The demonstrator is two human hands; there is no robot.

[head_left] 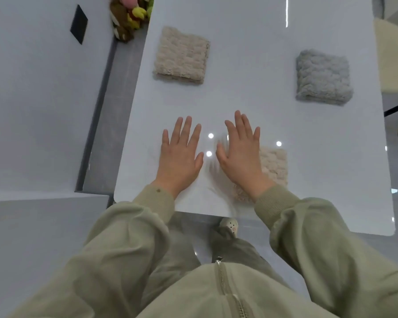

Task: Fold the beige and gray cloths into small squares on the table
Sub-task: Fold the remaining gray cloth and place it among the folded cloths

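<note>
Beige cloth point(182, 55): folded square, at 11 o'clock on the table point(251, 42).
Gray cloth point(323, 76): folded square, at 1 o'clock, well apart from the beige one.
Second beige cloth point(275, 166): folded, at 5 o'clock, near the front edge.
Left hand point(179, 154): flat over bare table, fingers straight, holding nothing.
Right hand point(241, 154): flat, fingers straight, holding nothing; its wrist covers the 5 o'clock cloth's left part.

table point(251, 37): glossy, smooth | beige cloth point(182, 55): nubby fleece | gray cloth point(323, 76): nubby fleece
</note>
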